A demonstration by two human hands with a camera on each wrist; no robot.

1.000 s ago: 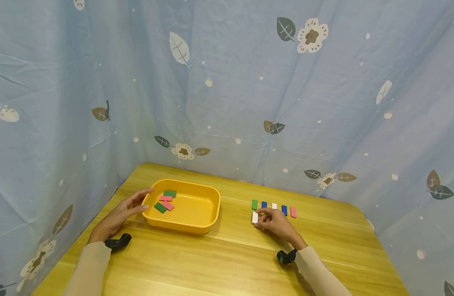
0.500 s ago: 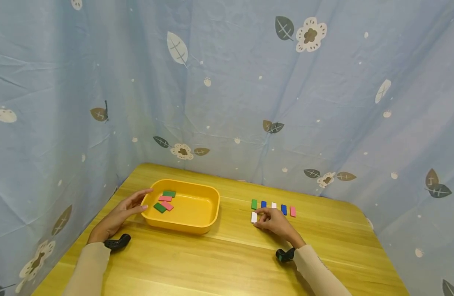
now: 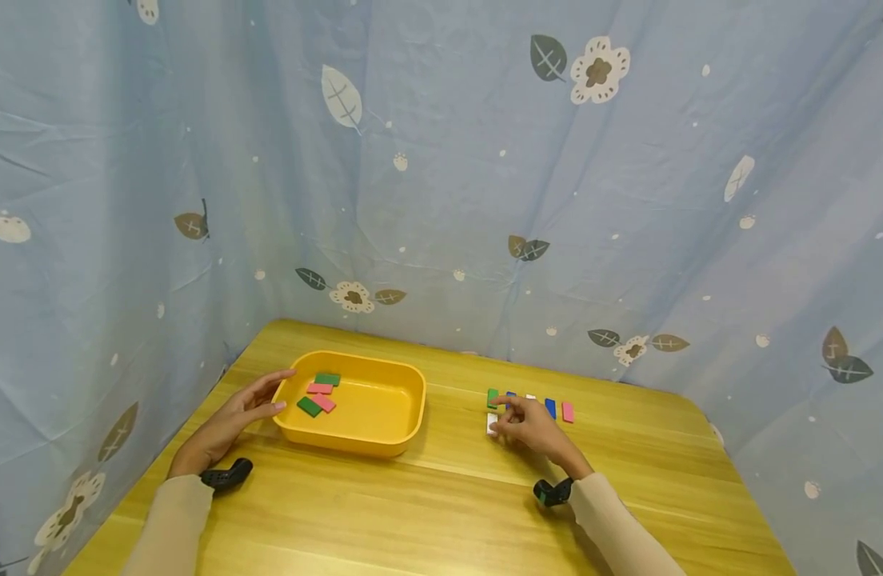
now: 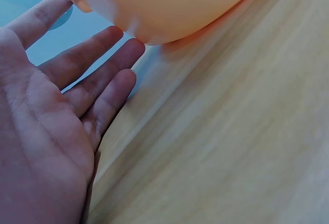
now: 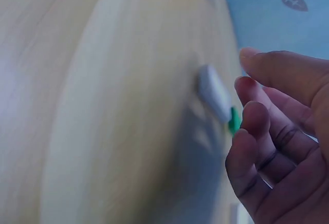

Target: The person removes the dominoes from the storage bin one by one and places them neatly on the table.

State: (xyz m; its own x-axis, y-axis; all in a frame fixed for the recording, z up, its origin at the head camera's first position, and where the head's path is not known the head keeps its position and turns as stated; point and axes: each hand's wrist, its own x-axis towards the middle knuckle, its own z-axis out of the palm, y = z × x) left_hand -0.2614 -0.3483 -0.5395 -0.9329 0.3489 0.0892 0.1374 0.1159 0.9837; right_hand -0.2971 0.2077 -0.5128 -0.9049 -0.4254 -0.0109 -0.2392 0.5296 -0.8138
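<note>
My left hand (image 3: pixel 229 420) rests at the left end of a yellow plastic tray (image 3: pixel 341 441), thumb and fingers spread along its rim. In the left wrist view, fingertips meet the tray's wall with the fingers nearly straight. My right hand (image 3: pixel 537 430) hovers just over a white domino-like block (image 3: pixel 490 419), thumb and fingertips parted. In the right wrist view, nothing sits between those fingers, and the white block (image 5: pixel 214 93) lies on the table beyond them. Behind it is a row: a green block (image 3: pixel 492 396), partly hidden blue and white ones, a blue block (image 3: pixel 550 408) and a pink block (image 3: pixel 568 412).
Inside the tray lie two green blocks, one at the back (image 3: pixel 327 379) and one in front (image 3: pixel 309 406), with two pink blocks (image 3: pixel 323 402) between them. The wooden table (image 3: pixel 384 512) meets a blue patterned curtain (image 3: pixel 441 200) at its back edge.
My right thumb and fingers have parted from the white block and lifted slightly, leaving it on the table before the green one. The left hand and tray stay put.
</note>
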